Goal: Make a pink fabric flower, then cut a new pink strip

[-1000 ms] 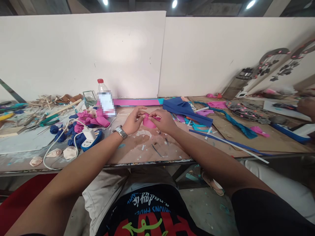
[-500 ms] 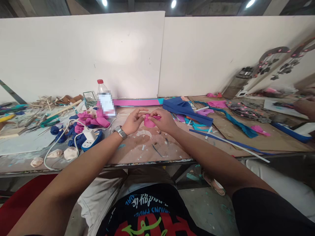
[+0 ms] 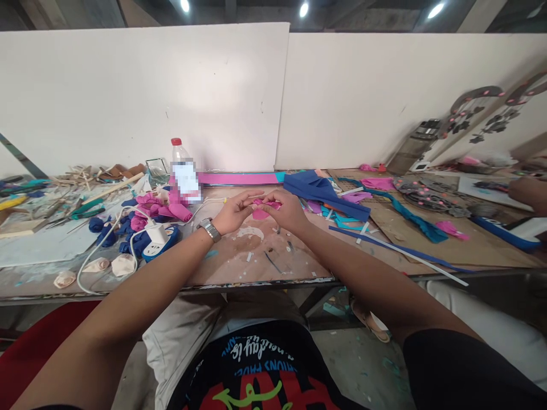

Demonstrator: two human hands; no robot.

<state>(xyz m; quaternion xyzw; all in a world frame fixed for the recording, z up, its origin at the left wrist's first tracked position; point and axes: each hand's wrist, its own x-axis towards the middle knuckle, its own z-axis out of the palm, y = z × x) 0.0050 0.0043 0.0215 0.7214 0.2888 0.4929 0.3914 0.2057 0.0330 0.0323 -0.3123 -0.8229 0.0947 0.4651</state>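
Note:
Both of my hands meet over the middle of the worktable (image 3: 256, 262), pinching a small rolled pink foam piece (image 3: 260, 212) between them. My left hand (image 3: 232, 212), with a metal watch on its wrist, grips the piece's left side with thumb and fingertips. On the right side, my right hand (image 3: 285, 209) closes its fingers over the top. Most of the foam is hidden by my fingers. It is held just above the stained tabletop.
A pile of pink and blue foam rolls (image 3: 147, 213), a white charger on a blue power strip (image 3: 156, 239) and a plastic bottle (image 3: 182, 165) sit left. Folded blue sheet (image 3: 320, 191), foam strips and scraps lie right. Another person's hand (image 3: 527, 191) is at the far right.
My fingers have worked the pink piece slightly; it looks flatter and more covered by my right hand. My hands stay in the same spot.

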